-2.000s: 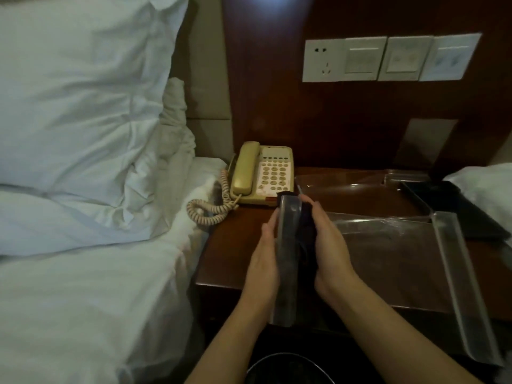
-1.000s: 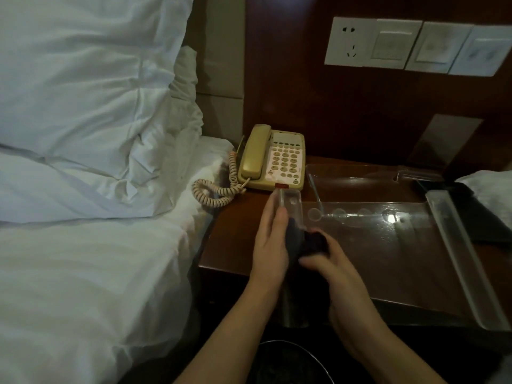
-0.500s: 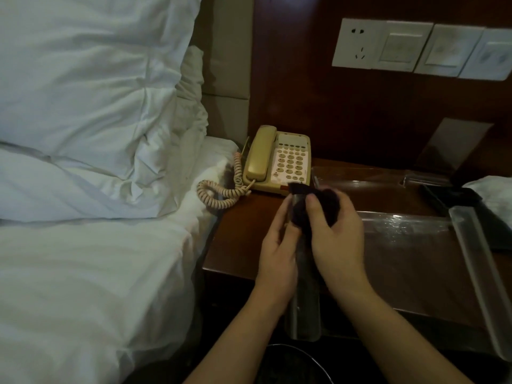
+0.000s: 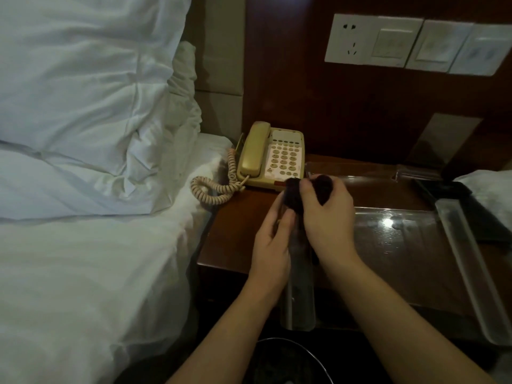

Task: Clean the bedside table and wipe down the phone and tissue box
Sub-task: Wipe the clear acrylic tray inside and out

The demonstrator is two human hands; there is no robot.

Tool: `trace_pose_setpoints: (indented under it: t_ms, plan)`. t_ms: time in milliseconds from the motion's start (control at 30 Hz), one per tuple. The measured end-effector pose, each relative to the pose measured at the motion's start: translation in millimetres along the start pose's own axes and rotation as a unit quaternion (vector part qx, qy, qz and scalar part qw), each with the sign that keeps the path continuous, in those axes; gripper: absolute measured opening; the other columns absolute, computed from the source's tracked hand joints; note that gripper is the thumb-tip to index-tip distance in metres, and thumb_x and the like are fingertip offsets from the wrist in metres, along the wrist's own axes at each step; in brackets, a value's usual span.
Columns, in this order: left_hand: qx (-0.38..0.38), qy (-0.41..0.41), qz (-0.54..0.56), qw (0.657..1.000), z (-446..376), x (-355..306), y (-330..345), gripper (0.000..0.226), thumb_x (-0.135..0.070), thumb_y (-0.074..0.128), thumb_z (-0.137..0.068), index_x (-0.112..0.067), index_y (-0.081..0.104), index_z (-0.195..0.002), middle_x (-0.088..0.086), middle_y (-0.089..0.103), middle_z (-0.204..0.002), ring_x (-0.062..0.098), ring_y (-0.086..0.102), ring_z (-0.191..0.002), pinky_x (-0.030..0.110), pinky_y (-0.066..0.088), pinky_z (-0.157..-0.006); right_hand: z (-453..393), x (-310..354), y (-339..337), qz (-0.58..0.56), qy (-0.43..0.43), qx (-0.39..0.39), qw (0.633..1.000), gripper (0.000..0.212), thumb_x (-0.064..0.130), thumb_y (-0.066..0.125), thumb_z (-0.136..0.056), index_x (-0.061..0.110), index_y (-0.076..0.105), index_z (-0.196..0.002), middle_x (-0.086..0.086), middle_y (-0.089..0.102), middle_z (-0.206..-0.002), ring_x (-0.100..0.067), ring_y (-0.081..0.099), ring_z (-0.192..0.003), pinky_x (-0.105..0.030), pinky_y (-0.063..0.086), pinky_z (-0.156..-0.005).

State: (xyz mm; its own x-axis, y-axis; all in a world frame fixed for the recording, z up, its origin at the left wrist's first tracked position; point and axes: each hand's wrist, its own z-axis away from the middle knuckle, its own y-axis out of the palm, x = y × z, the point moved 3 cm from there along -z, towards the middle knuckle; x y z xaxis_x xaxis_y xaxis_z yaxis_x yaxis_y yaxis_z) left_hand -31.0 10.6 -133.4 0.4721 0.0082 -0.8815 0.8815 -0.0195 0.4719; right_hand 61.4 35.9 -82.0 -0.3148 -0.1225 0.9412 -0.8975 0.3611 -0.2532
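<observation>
At the front left corner of the table (image 4: 230, 234), my two hands meet over the near left wall of a clear acrylic tray (image 4: 388, 245). My left hand (image 4: 273, 245) holds that upright wall from its left side, fingers extended along it and thumb on the near face. My right hand (image 4: 328, 217) is curled round a dark cloth (image 4: 293, 195), thumb and fingers bunching it against the top far end of the wall; the cloth's other end shows above my knuckles. The wall runs from the phone's front edge toward me and overhangs the table's front edge. The tray's floor lies flat across the middle of the table, with a light glare on it, and its right wall slants toward the front right corner. The phone (image 4: 273, 156), cream, with its handset cradled, sits at the back left corner against the wood panel; its coiled cord (image 4: 210, 189) spills off the left edge onto the bed (image 4: 83, 245). A dark flat tray (image 4: 454, 200) lies at the right edge, partly under a white pillow (image 4: 487, 189). A row of switches (image 4: 415, 42) and one socket is set in the panel above. I cannot tell whether a tissue box is in view.
</observation>
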Motion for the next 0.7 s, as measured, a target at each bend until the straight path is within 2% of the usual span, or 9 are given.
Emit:
trace_pose_setpoints:
  t_ms: [67, 167, 233, 267, 367, 467, 533, 633, 700]
  plan:
    - [-0.001, 0.014, -0.029, 0.999, 1, 0, -1, 0.039, -0.021, 0.046, -0.106, -0.028, 0.051, -0.144, -0.002, 0.067, -0.134, 0.012, 0.063, -0.124, 0.028, 0.053, -0.099, 14, -3, -3, 0.002, 0.016, 0.025, 1.000, 0.031, 0.035, 0.061, -0.095, 0.023, 0.059, -0.123, 0.009, 0.066, -0.109, -0.004, 0.062, -0.103, -0.022, 0.052, -0.086]
    - [-0.007, 0.026, -0.037, 0.999, 1, -2, -3, 0.037, -0.019, 0.046, -0.106, -0.030, 0.051, -0.141, -0.009, 0.067, -0.128, 0.004, 0.064, -0.119, 0.017, 0.054, -0.090, 51, -13, -15, -0.017, 0.087, 0.083, 0.993, 0.017, 0.040, 0.064, -0.091, 0.032, 0.063, -0.106, 0.009, 0.071, -0.097, -0.004, 0.067, -0.093, -0.033, 0.058, -0.084]
    - [-0.014, 0.020, -0.031, 0.999, -2, -2, -3, 0.034, -0.020, 0.047, -0.106, -0.031, 0.053, -0.137, -0.008, 0.070, -0.121, 0.004, 0.069, -0.110, 0.017, 0.055, -0.083, 74, -18, -22, -0.023, 0.126, 0.123, 0.984, 0.011, 0.035, 0.067, -0.089, 0.034, 0.064, -0.100, 0.009, 0.072, -0.091, -0.003, 0.069, -0.087, -0.030, 0.058, -0.080]
    - [-0.020, 0.016, -0.034, 0.999, -3, -2, -3, 0.034, -0.021, 0.048, -0.105, -0.031, 0.053, -0.138, -0.006, 0.070, -0.123, 0.006, 0.069, -0.111, 0.020, 0.056, -0.087, 81, -20, -24, -0.031, 0.138, 0.133, 0.981, 0.011, 0.032, 0.068, -0.089, 0.034, 0.066, -0.099, 0.010, 0.073, -0.090, -0.003, 0.069, -0.085, -0.029, 0.058, -0.078]
    - [-0.029, 0.012, -0.044, 0.999, -2, -1, -3, 0.042, -0.024, 0.045, -0.106, -0.025, 0.047, -0.148, -0.004, 0.061, -0.139, 0.008, 0.062, -0.124, 0.023, 0.052, -0.100, 73, -17, -24, -0.031, 0.106, 0.126, 0.986, 0.013, 0.028, 0.070, -0.089, 0.030, 0.068, -0.102, 0.010, 0.074, -0.091, -0.003, 0.069, -0.088, -0.029, 0.057, -0.083]
    - [-0.021, 0.005, -0.041, 0.999, -1, -3, -2, 0.043, -0.021, 0.041, -0.108, -0.022, 0.045, -0.151, -0.007, 0.061, -0.137, -0.002, 0.063, -0.116, 0.012, 0.052, -0.087, 40, -9, -10, -0.059, 0.096, 0.085, 0.990, 0.023, 0.032, 0.070, -0.090, 0.025, 0.066, -0.111, 0.007, 0.071, -0.101, -0.008, 0.067, -0.098, -0.033, 0.055, -0.089]
    - [-0.026, -0.004, -0.044, 0.999, -1, -5, -2, 0.043, -0.019, 0.041, -0.108, -0.023, 0.044, -0.151, -0.008, 0.061, -0.135, -0.006, 0.064, -0.110, 0.011, 0.053, -0.085, 25, -7, 0, -0.087, 0.115, 0.077, 0.987, 0.028, 0.036, 0.070, -0.090, 0.023, 0.065, -0.114, 0.006, 0.071, -0.103, -0.010, 0.067, -0.099, -0.037, 0.056, -0.091]
    - [-0.060, -0.011, -0.040, 0.997, -2, -8, -4, 0.043, -0.020, 0.043, -0.108, -0.020, 0.046, -0.150, -0.003, 0.062, -0.135, -0.003, 0.064, -0.107, 0.012, 0.054, -0.083, 39, -10, -1, -0.078, 0.121, 0.098, 0.985, 0.029, 0.042, 0.069, -0.089, 0.023, 0.067, -0.110, 0.005, 0.074, -0.098, -0.009, 0.069, -0.095, -0.038, 0.057, -0.089]
    - [-0.076, -0.024, -0.034, 0.996, -2, -10, -3, 0.042, -0.022, 0.047, -0.107, -0.020, 0.047, -0.149, -0.008, 0.066, -0.121, -0.002, 0.065, -0.100, 0.010, 0.054, -0.075, 68, -16, -14, -0.061, 0.125, 0.118, 0.983, 0.024, 0.038, 0.069, -0.089, 0.024, 0.068, -0.108, 0.005, 0.074, -0.095, -0.008, 0.070, -0.091, -0.033, 0.058, -0.084]
